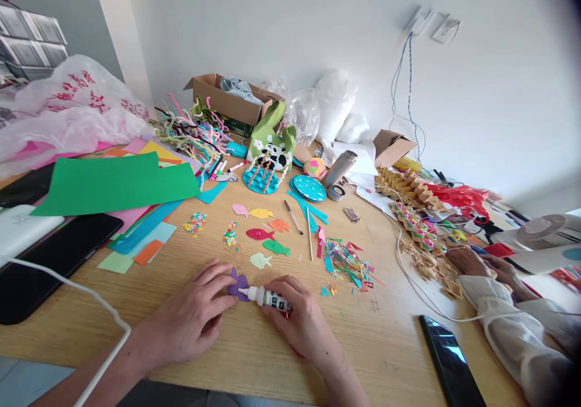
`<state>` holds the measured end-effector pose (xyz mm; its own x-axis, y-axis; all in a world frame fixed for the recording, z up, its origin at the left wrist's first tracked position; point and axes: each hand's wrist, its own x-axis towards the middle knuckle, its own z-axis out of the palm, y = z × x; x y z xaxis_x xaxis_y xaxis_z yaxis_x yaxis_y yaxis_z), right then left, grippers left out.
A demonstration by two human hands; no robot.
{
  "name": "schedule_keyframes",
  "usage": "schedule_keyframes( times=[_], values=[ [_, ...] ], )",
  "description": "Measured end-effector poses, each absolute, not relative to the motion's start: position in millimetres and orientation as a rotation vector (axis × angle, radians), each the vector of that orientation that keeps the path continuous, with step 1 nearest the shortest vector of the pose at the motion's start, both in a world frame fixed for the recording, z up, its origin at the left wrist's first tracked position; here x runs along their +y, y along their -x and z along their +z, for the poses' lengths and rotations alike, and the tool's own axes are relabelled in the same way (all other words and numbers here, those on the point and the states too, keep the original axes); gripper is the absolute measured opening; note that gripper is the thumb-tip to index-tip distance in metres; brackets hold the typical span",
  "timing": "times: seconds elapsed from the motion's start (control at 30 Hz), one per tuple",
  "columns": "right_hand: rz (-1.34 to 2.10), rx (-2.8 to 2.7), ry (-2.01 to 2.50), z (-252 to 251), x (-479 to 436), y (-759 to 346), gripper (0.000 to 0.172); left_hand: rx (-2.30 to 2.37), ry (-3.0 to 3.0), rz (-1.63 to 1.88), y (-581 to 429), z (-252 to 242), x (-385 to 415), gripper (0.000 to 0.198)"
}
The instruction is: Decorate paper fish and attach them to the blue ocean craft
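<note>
My left hand [195,313] lies on the wooden table [190,371], its fingertips pressing a purple paper fish [236,286] flat. My right hand [302,322] is wrapped round a small white glue bottle [267,299], held sideways with its nozzle touching the purple fish. Just beyond lie more cut-out paper fish: a pale green one [260,260], a green one [276,248], a red one [259,234], an orange one [280,225], a yellow one [261,213] and a pink one [240,210].
Coloured paper sheets [118,183] and a black tablet [49,262] lie left; a white cable [91,298] crosses my left arm. Paper scraps [347,262], a phone [449,361] and another person's hands [485,268] are at right. Boxes, pipe cleaners and bags stand behind.
</note>
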<state>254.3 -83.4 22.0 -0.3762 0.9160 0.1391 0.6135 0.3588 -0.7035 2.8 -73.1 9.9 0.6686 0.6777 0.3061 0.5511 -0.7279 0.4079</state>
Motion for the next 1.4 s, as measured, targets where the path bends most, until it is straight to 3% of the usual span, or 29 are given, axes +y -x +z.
schedule_keyframes(
  times=[0.47, 0.6, 0.77, 1.1, 1.4],
  values=[
    [0.751, -1.959, 1.390, 27, -83, -263, 0.022, 0.988, -2.615, 0.669, -2, 5, -73, 0.043],
    [0.497, -1.751, 1.607, 23, -80, -295, 0.019, 0.992, -2.614, 0.718, -1, 1, -73, 0.039],
    [0.294, -1.593, 1.811, 7, -78, -329, 0.027, 0.987, -2.625, 0.746, -2, 0, -74, 0.038],
    [0.234, -1.592, 1.856, -2, -69, -331, 0.033, 0.994, -2.691, 0.718, -3, 0, -73, 0.041],
    [0.384, -1.540, 1.758, 15, -78, -324, 0.031, 1.007, -2.626, 0.767, -4, 2, -75, 0.038]
  ],
)
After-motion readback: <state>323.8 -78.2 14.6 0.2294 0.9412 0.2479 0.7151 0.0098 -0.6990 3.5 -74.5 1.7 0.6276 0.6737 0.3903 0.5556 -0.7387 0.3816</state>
